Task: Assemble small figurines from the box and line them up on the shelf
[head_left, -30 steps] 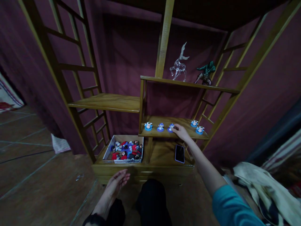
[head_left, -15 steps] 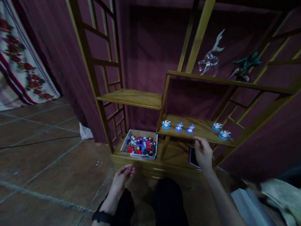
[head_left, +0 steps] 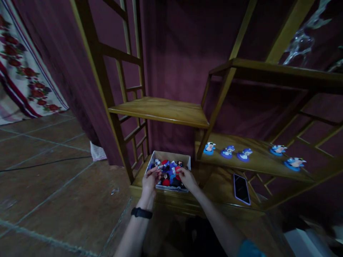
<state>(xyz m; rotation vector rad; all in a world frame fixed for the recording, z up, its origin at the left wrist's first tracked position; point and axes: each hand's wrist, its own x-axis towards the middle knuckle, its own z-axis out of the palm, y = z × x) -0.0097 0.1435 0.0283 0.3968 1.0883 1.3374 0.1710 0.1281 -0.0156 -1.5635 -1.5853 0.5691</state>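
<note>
I have both forearms (head_left: 134, 228) stretched forward, left hand (head_left: 150, 181) curled over the left side of the box (head_left: 174, 156), right hand (head_left: 187, 179) among the toy figures (head_left: 166, 182) inside; whether either pinches one, I can't tell. The box sits on the bottom shelf (head_left: 217, 185) before a purple curtain (head_left: 174, 60).

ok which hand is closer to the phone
Right. The right hand is at the right side of the figurine box, left of the smartphone; the left hand is farther away, at the box's left side.
</note>
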